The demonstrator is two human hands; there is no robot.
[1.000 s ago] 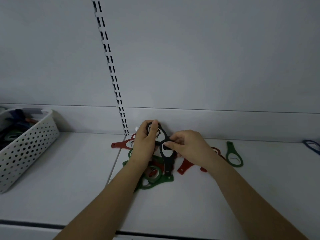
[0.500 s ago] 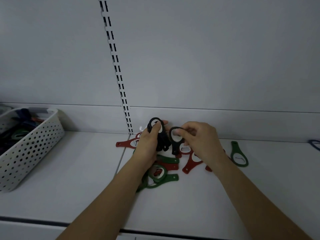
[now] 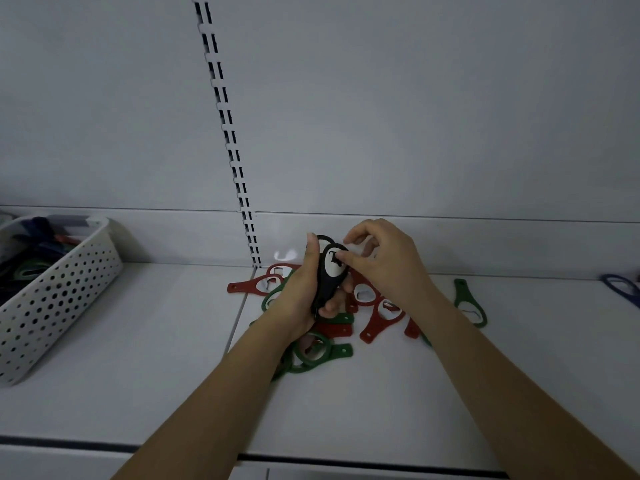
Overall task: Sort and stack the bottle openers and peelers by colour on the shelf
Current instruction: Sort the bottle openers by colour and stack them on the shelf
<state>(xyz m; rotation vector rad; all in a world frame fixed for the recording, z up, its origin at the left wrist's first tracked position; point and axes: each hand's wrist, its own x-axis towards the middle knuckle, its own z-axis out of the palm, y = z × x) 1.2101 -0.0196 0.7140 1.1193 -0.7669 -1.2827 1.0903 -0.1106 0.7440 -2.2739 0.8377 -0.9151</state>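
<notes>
Black bottle openers point(image 3: 328, 271), several held together as one stack, stand nearly upright in the left hand point(image 3: 300, 299), loop ends up at 12 o'clock and handles down inside the palm; the thumb lies along the stack's left edge and the curled fingers wrap its lower part. The right hand point(image 3: 384, 268) meets the stack from 3 o'clock, its thumb and forefinger pinching the rim of the front opener's loop, the other fingers curled above. Both hands hover just over the white shelf point(image 3: 138, 358), near its back wall. Beneath them lies a loose heap of red openers point(image 3: 375, 315) and green openers point(image 3: 313, 355), overlapping one another: one red piece point(image 3: 252, 284) points out of the heap toward 9 o'clock, and the green ones gather at 6 o'clock of the hands. A single green opener point(image 3: 468, 308) lies apart at 3 o'clock of the heap, flat, handle toward the wall. At the far 3 o'clock edge of the view a blue piece point(image 3: 621, 291) is partly cut off. A white perforated basket point(image 3: 52, 299) stands at 9 o'clock on the shelf, well apart from the heap, holding dark and green items too dim to identify. A slotted upright rail point(image 3: 227, 133) runs up the wall at 12 o'clock.
</notes>
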